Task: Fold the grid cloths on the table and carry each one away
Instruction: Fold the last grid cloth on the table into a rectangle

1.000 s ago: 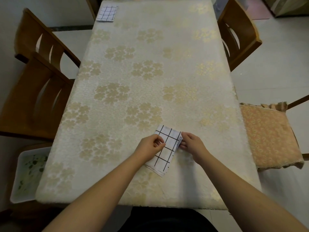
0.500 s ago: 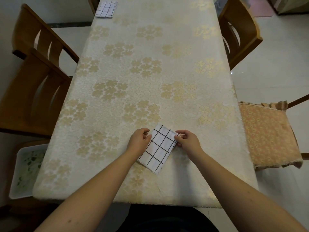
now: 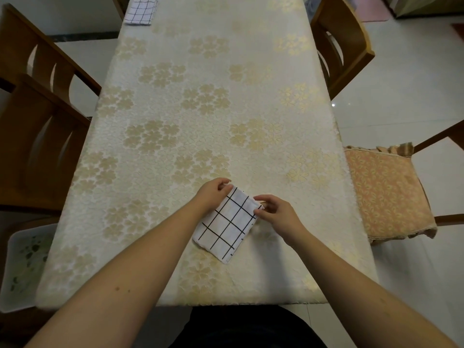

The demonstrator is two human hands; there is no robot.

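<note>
table (image 3: 226,101) – folded cloth (image 3: 226,226) lies near its near edge, tilted | second cloth (image 3: 141,11) at far left corner | handling, judged: light, limp, unfolds easily; take it by far corners or clamp whole stack | left hand (image 3: 211,197) pinches far-left corner | right hand (image 3: 276,212) pinches right corner

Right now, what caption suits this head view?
Both hands, left hand and right hand, pinch a folded white black-grid cloth on the floral-covered table.
</note>
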